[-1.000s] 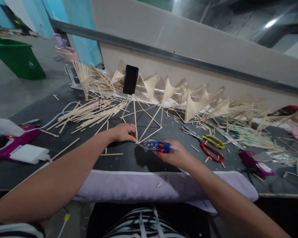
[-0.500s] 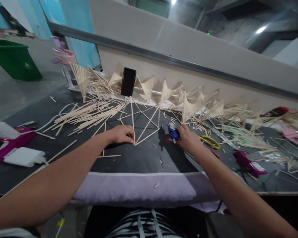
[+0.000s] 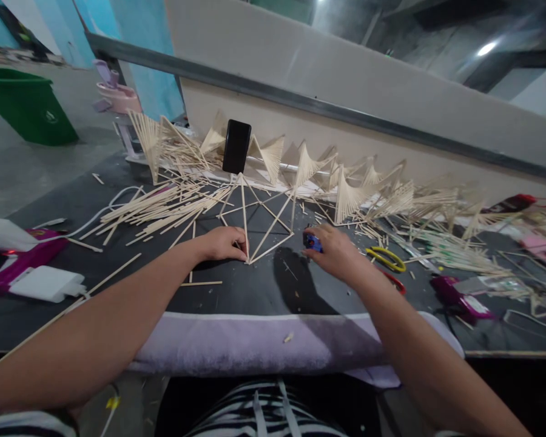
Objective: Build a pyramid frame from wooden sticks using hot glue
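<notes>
An open frame of thin wooden sticks (image 3: 268,233) stands on the dark table, its sticks meeting at pointed corners. My left hand (image 3: 227,244) pinches the frame's near lower corner between thumb and fingers. To the right of the frame, my right hand (image 3: 334,247) is closed around a small blue tool (image 3: 313,241), held just above the table. Fingers cover most of this tool, so its kind cannot be made out. Loose sticks (image 3: 202,283) lie beside my left forearm.
Behind stand a black phone (image 3: 236,147) and several twisted stick shapes (image 3: 346,194). A stick pile (image 3: 173,209) lies left. Yellow-handled (image 3: 386,259) and red-handled tools (image 3: 394,282) are by my right forearm. A magenta power strip (image 3: 22,261) sits left; a lilac cloth (image 3: 255,343) covers the front edge.
My right hand has turned, hiding more of the blue tool, and has shifted slightly left. The left hand keeps its hold on the frame. The camera view has shifted a little.
</notes>
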The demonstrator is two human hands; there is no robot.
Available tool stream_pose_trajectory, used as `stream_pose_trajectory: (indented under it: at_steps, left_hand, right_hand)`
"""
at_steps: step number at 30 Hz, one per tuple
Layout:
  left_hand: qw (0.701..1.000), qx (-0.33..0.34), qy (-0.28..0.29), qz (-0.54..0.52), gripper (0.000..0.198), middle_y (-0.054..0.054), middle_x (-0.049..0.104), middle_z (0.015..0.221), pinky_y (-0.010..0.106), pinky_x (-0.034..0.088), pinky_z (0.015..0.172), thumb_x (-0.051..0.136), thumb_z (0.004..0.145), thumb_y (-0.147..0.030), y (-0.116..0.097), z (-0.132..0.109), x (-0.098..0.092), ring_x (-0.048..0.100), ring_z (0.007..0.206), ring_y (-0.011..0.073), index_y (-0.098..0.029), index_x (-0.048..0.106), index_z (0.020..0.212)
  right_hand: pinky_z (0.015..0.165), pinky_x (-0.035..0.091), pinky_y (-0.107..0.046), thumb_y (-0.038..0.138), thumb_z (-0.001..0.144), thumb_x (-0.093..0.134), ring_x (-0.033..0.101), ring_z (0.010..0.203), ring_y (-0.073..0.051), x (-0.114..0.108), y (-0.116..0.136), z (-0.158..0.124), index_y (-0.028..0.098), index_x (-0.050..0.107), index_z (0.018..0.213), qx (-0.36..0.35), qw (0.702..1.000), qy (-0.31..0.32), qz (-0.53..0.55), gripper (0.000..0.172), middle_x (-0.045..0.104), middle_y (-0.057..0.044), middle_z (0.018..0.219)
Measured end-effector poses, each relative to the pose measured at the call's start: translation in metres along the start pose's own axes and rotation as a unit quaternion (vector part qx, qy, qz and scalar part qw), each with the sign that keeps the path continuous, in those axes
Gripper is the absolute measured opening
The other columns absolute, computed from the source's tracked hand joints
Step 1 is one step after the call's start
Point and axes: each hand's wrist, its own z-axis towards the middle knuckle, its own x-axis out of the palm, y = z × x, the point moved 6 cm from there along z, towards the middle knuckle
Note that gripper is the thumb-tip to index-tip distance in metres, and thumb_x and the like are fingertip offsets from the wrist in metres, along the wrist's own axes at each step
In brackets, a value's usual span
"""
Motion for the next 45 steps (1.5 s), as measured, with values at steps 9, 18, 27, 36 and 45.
stream_pose_trajectory:
  at_steps: [9,18,27,36,45]
  left_hand:
    - [1.0,0.014,-0.008,0.005,0.014,0.001,0.062,0.083,0.019,0.04,0.071,0.063,0.072,-0.028,0.0,0.0,0.0,0.057,0.081,0.0132,-0.018,0.069,0.08]
    - [1.0,0.004,-0.007,0.011,0.014,0.001,0.064,0.084,0.019,0.04,0.073,0.065,0.071,-0.028,0.0,0.001,0.0,0.058,0.083,0.0139,-0.018,0.069,0.08]
    - [1.0,0.005,-0.009,0.011,0.012,0.0,0.064,0.083,0.019,0.04,0.073,0.066,0.071,-0.027,-0.001,0.001,0.0,0.058,0.083,0.0136,-0.018,0.069,0.078]
    - [1.0,0.007,-0.016,-0.004,0.013,0.001,0.063,0.083,0.02,0.041,0.072,0.064,0.071,-0.028,0.0,0.0,0.001,0.058,0.082,0.0138,-0.017,0.069,0.079]
    - [0.999,0.014,-0.008,-0.03,0.015,0.001,0.062,0.083,0.021,0.042,0.074,0.064,0.071,-0.029,0.006,0.001,0.002,0.058,0.082,0.0144,-0.017,0.068,0.079]
  right_hand:
    - [0.059,0.039,-0.021,0.032,0.072,0.061,0.055,0.065,-0.011,0.071,0.069,0.027,0.017,0.065,0.088,0.051,0.924,0.024,0.379,0.023,0.065,-0.001,0.074]
    - [0.053,0.033,-0.019,0.029,0.072,0.057,0.051,0.058,-0.01,0.073,0.075,0.031,0.017,0.068,0.074,0.083,0.935,0.047,0.341,0.016,0.062,0.002,0.062]
    - [0.053,0.033,-0.02,0.028,0.072,0.056,0.053,0.061,-0.011,0.076,0.076,0.03,0.019,0.068,0.073,0.06,0.949,0.023,0.309,0.016,0.064,0.001,0.064]
    - [0.05,0.029,-0.02,0.032,0.071,0.056,0.05,0.057,-0.01,0.08,0.072,0.029,0.019,0.067,0.068,0.093,0.957,0.021,0.274,0.017,0.063,0.001,0.062]
    - [0.051,0.029,-0.02,0.035,0.073,0.055,0.05,0.059,-0.01,0.083,0.073,0.028,0.02,0.067,0.073,0.085,0.961,0.02,0.262,0.02,0.063,0.001,0.065]
